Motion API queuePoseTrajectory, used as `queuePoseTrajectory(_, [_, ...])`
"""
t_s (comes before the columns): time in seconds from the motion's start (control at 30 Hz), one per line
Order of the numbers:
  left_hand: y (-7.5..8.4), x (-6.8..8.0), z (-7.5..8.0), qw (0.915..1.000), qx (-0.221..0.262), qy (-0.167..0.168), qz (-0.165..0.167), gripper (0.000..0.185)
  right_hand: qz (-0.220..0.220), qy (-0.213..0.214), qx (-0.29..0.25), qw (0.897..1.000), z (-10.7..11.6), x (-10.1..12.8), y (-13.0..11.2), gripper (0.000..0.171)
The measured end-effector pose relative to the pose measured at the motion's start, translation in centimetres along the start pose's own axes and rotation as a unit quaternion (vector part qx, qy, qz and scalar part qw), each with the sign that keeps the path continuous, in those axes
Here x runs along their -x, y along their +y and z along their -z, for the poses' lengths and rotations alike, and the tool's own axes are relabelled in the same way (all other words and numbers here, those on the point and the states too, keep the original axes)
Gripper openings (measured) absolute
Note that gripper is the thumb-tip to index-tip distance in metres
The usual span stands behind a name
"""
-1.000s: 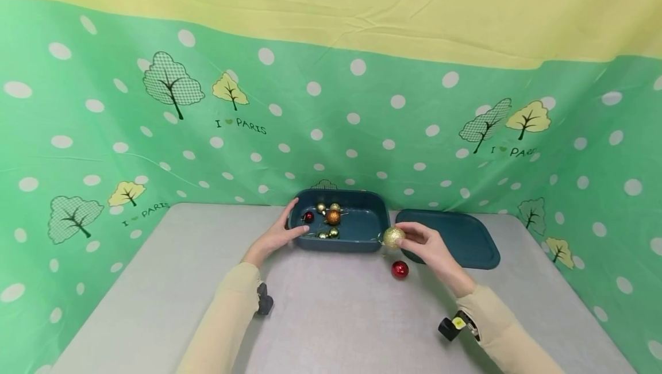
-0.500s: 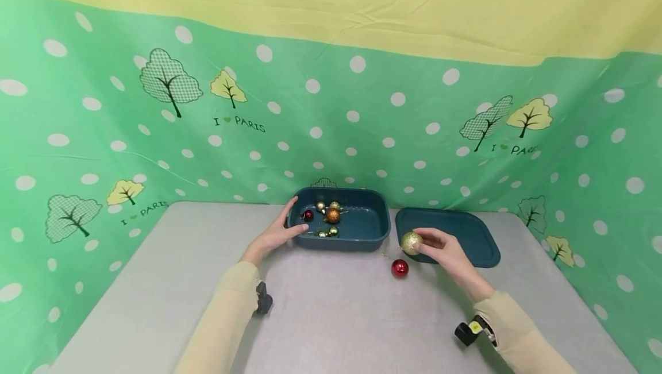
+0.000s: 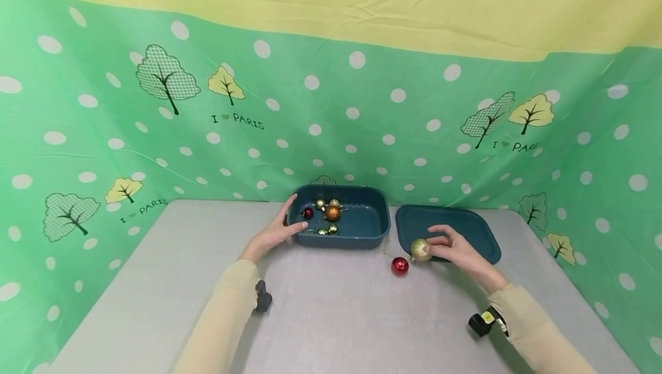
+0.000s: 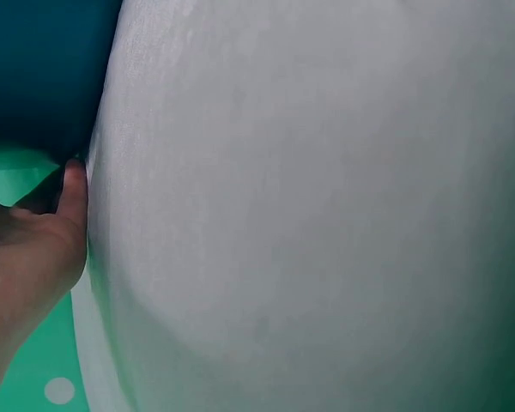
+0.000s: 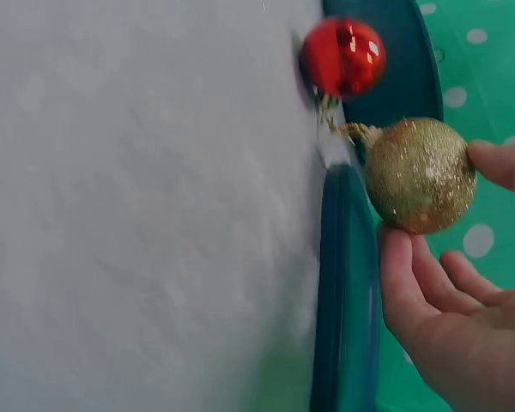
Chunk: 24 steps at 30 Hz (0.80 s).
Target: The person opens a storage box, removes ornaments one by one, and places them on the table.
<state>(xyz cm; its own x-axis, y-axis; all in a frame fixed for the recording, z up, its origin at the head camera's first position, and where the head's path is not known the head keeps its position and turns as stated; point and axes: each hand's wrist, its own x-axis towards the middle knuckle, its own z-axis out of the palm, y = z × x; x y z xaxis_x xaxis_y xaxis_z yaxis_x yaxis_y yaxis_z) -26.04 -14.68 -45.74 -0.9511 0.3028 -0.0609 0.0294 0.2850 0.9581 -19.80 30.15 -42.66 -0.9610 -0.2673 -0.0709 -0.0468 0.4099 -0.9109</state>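
Box point(image 3: 341, 242) stands at the far side of the surface point(image 3: 341, 305), uncovered. Lid point(image 3: 455, 223) lies flat just to its right, apart from it.

Left hand point(image 3: 269, 242): at the left end of the box, touching it. Grip spread, thumb and a finger extended; the other fingers cannot be made out.

Right hand point(image 3: 460, 250): grip pinching the gold bauble point(image 3: 420, 250) between thumb and fingers, at the near left corner of the lid. Contact between bauble and lid cannot be told.

Red bauble point(image 3: 400, 266): on the surface, near side of the gap between box and lid, just left of the gold bauble, no hand on it.

Progress, as judged: part done. At least six smaller baubles lie in the left half of the box, among them an orange bauble point(image 3: 333, 214) and a small red bauble point(image 3: 308, 213). Two larger ones are outside. Outstanding: the gold bauble is not yet released, and the lid is not on the box.
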Motion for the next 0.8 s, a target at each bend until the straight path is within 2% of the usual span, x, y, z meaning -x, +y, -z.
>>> queuePoseTrajectory(0.1, [0.0, 0.0, 0.1, 1.0, -0.004, 0.003, 0.001, 0.09, -0.004, -0.027, 0.02, 0.999, 0.5, -0.2, -0.1, 0.044])
queuePoseTrajectory(0.23, [-0.1, 0.0, 0.1, 0.9999, -0.01, 0.007, 0.007, 0.09, 0.019, -0.065, 0.04, 0.997, 0.6, -0.4, -0.2, 0.031])
queuePoseTrajectory(0.43, [-0.2, -0.2, 0.2, 0.9999, -0.005, 0.011, 0.006, 0.089, 0.046, -0.114, 0.068, 0.99, 0.3, -0.7, -0.3, 0.026])
queuePoseTrajectory(0.57, [-0.3, -0.3, 0.2, 1.0, -0.001, 0.008, 0.005, 0.089, 0.063, -0.128, 0.088, 0.986, 0.0, -0.8, -0.5, 0.025])
queuePoseTrajectory(0.8, [-0.3, -0.2, 0.2, 1.0, 0.0, 0.007, 0.005, 0.089, 0.066, -0.124, 0.111, 0.984, -0.4, -1.0, -0.6, 0.026])
